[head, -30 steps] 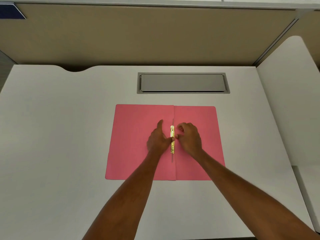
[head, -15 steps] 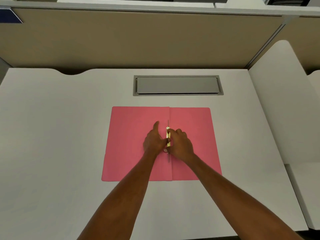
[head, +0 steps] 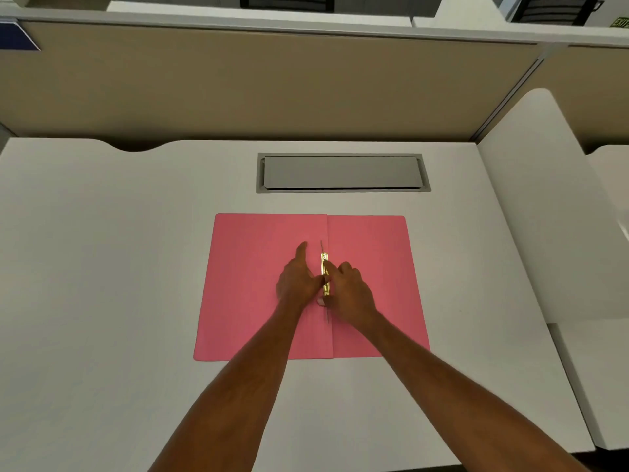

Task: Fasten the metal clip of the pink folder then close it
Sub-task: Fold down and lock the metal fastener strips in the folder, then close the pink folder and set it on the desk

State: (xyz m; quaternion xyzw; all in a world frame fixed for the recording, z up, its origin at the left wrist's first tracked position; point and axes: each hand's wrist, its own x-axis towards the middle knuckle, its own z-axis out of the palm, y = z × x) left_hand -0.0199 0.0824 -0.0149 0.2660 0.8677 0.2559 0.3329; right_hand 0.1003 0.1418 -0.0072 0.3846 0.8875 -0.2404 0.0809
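Note:
The pink folder [head: 252, 287] lies open and flat on the white desk, its fold running away from me. A gold metal clip [head: 325, 264] sits along the fold, with thin prongs sticking out beyond both ends. My left hand [head: 297, 279] rests on the left leaf, index finger stretched forward, thumb pressing against the clip. My right hand [head: 349, 289] lies on the right leaf with its fingertips on the clip. The clip's lower part is hidden between my hands.
A grey cable hatch [head: 342, 172] is set into the desk [head: 102, 267] behind the folder. A beige partition [head: 272, 83] stands along the back edge. A white side panel [head: 544, 216] rises on the right.
My right hand has moved left onto the clip, and both hands now meet on it. The head camera has tipped up slightly, so the folder sits a bit lower left in view.

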